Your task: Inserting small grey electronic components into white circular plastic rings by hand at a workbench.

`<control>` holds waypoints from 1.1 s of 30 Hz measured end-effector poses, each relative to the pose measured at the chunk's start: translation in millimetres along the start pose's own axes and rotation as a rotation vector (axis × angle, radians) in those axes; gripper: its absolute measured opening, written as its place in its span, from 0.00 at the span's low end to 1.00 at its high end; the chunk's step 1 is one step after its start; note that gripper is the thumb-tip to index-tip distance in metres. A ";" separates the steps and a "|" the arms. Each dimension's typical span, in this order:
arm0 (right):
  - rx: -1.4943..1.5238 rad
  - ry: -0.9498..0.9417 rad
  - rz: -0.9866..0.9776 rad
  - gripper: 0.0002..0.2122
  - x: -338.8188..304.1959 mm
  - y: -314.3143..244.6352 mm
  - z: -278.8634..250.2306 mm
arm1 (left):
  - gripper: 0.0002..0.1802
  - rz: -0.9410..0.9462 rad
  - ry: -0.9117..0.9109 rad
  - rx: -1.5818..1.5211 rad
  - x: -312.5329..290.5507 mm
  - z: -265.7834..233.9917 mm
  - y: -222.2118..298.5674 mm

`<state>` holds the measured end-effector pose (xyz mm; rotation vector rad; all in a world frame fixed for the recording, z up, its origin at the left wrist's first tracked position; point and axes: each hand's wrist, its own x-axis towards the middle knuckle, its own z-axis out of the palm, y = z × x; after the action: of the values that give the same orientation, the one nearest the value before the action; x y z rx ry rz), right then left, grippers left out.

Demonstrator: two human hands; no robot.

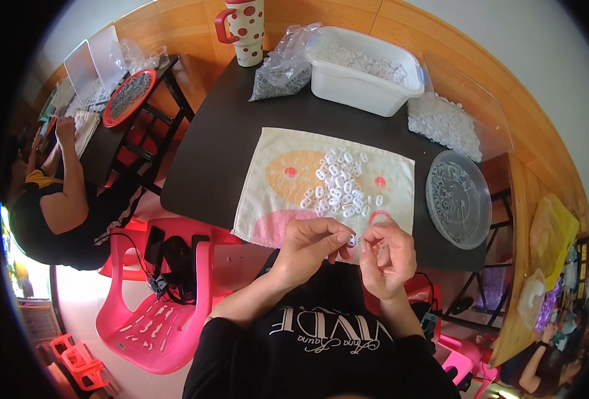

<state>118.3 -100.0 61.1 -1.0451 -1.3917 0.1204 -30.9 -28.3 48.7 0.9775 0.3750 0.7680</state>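
My left hand (311, 247) pinches a small white plastic piece (352, 241) with dark spots between thumb and fingertips, just past the near edge of the towel. Close beside it, my right hand (388, 256) has its thumb and forefinger brought together. Anything between those fingertips is too small to make out. Beyond both hands, a pile of small white oval plastic pieces (340, 183), many with two holes, lies on a cream towel (258, 179) with a printed animal face.
A round clear tray (484, 223) of small grey metal parts stands right. Behind are a white tub (354, 93), a bag of grey parts (281, 83), white pieces (444, 126) and a dotted tumbler (249, 33). A pink chair (151, 332) and another person (58, 199) are left.
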 end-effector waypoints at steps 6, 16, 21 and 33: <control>-0.165 -0.040 -0.152 0.15 3.7 -2.7 3.2 | 0.05 0.054 0.057 0.060 -5.4 5.5 -4.8; -0.291 -0.003 -0.291 0.16 0.0 0.6 13.7 | 0.05 0.156 0.168 -0.026 -13.3 15.9 -14.2; -0.258 0.035 -0.292 0.15 -8.4 3.0 18.2 | 0.05 0.162 0.168 -0.087 -13.3 16.1 -16.6; -0.308 0.039 -0.340 0.19 -11.6 10.3 22.3 | 0.05 0.248 0.198 0.008 -11.2 12.2 -9.8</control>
<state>101.8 -89.7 42.0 -1.0362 -1.5631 -0.3721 -27.1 -47.0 46.3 0.9692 0.4335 1.0937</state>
